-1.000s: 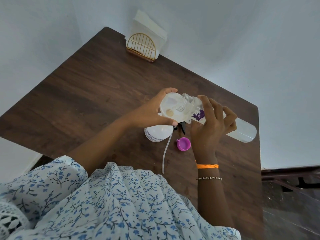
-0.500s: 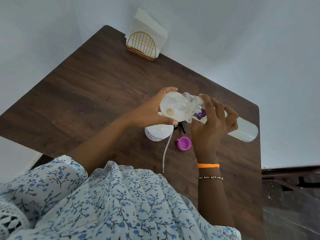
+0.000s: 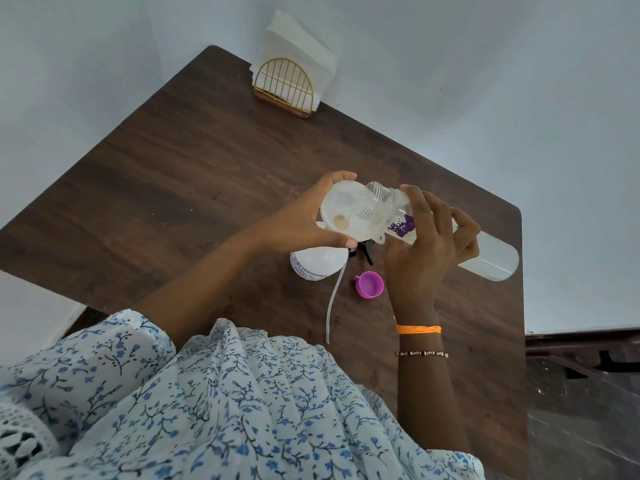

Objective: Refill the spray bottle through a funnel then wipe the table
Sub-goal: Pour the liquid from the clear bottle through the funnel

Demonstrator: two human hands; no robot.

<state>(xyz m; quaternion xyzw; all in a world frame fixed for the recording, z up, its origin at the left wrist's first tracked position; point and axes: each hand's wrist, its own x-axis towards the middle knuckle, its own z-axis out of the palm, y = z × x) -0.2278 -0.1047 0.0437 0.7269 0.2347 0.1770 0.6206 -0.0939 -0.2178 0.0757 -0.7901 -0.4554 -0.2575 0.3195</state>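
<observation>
A white funnel (image 3: 341,216) sits on top of the white spray bottle (image 3: 317,263) near the middle of the brown table (image 3: 173,174). My left hand (image 3: 298,216) grips the funnel's rim. My right hand (image 3: 426,244) holds a clear refill bottle (image 3: 491,256) with a purple label, tipped on its side with its open mouth over the funnel. The sprayer's black head (image 3: 363,249) and its long dip tube (image 3: 333,299) lie on the table beside the spray bottle. A purple cap (image 3: 370,285) rests next to the tube.
A gold wire holder with white napkins (image 3: 289,81) stands at the table's far corner against the wall. The table's right edge runs close past the refill bottle's base. A dark stone floor and dark furniture (image 3: 581,348) lie to the right.
The refill bottle stays tipped over the funnel; both hands hold nearly the same position, with only a slight shift of the view.
</observation>
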